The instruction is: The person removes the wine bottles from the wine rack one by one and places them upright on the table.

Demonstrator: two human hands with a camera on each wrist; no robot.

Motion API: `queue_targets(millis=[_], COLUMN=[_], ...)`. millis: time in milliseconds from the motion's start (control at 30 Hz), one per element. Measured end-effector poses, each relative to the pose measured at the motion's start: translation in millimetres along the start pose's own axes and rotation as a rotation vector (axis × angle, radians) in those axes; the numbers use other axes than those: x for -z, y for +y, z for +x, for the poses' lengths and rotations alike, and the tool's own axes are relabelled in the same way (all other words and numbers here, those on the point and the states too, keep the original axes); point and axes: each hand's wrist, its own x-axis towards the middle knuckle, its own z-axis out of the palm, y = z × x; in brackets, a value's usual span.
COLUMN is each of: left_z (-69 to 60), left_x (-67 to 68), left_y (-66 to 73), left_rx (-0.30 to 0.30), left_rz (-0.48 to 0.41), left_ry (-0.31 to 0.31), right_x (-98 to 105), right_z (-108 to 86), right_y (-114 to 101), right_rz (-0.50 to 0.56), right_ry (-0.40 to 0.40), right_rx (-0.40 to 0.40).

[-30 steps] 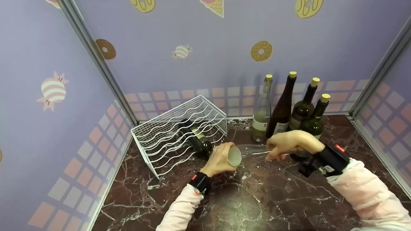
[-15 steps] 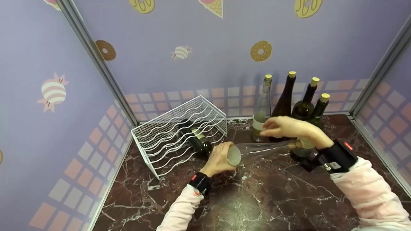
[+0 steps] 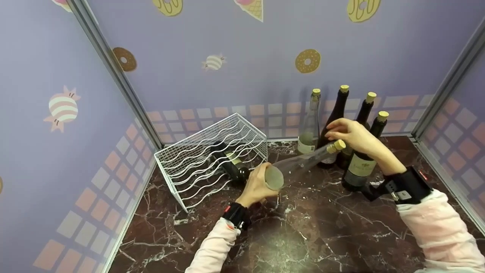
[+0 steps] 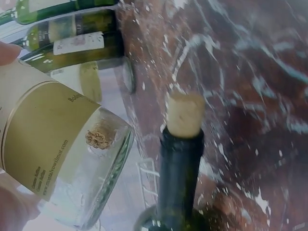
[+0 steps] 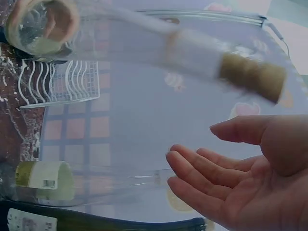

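My left hand [image 3: 257, 185] grips a clear glass wine bottle [image 3: 299, 165] around its lower body. The bottle slants with its base towards me and its corked neck up to the right. In the left wrist view its pale label [image 4: 48, 130] shows, with a piece of cork [image 4: 100, 137] seen through the glass near the base. Close to the bottle's cork [image 5: 252, 77] is my right hand [image 5: 236, 183], palm bare and fingers loosely extended, apart from the bottle and holding nothing. A dark corked wine bottle [image 3: 231, 161] lies in the white wire rack [image 3: 172, 187].
Behind and beside my right hand stand several corked bottles: a clear one [image 3: 308, 132], a tall dark one [image 3: 339, 108] and dark green ones, including a labelled bottle [image 3: 360, 167]. The dark marble tabletop [image 3: 295, 231] meets patterned wall panels [image 3: 265, 57].
My right hand has come away from the clear bottle and moved up and right. The held bottle's neck has swung upward from nearly level, while my left hand stays almost in place.
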Motion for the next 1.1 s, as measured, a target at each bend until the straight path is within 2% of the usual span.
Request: queue_targets(millis=[100,233,300,433,533,700,933,1100], left_z=[1.3,3.2,4.0,5.7,7.7,8.5,2.7,-0.6], left_x=[-2.0,-5.4,-7.6,-11.1,-12.6,-17.5,-29.9,-39.8], left_y=[7.4,19.0,24.4,33.2,38.8,44.6,51.0,57.5], left_rx=[0.043,0.112,0.147,0.209,0.254,0.299,0.334,0.338], left_rz=[-0.055,-0.140,-0.185,-0.253,-0.277,-0.323,-0.346,-0.358], left_ry=[0.015,0.024,0.032,0.051,0.055,0.050,0.036,0.024], right_x=[-3.8,-11.9,-16.8,-26.0,-30.8,-37.6,-47.4,-52.8], right_z=[-4.3,-5.6,-5.9,-5.9,-6.1,-5.1,-7.5,-10.5], right_y=[-4.3,-5.1,-4.5,-2.2,-3.6,-5.9,-22.2,-39.1], right_rz=[0.001,-0.010,0.071,0.310,0.396,0.395,0.353,0.288], right_ry=[-0.009,0.038,0.062,0.069,0.076,0.129,0.166,0.161], right_rx=[0.001,0.024,0.053,0.163,0.250,0.307,0.254,0.278])
